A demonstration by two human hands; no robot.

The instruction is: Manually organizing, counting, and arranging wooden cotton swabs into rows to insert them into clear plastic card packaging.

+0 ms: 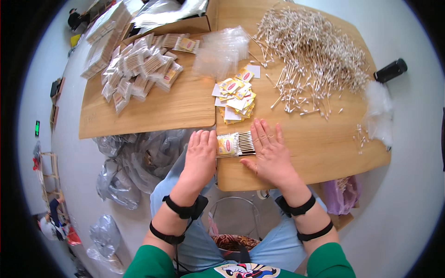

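Altogether two hands (pixel 200 155) (pixel 273 160), one swab bundle (pixel 242 144) between

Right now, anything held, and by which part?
No grasp visible: the left hand and right hand are flat at opposite ends of the swab bundle; can't tell if they press it.

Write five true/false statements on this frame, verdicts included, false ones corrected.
1. The swab bundle lies between the left hand and right hand. True.
2. The loose cotton swab pile is at the table's left. False: it is at the right.
3. Yellow-and-white cards lie beyond the swab bundle. True.
4. The right hand is a fist. False: its fingers are extended.
5. Filled swab packets lie left of the flat clear bags. True.
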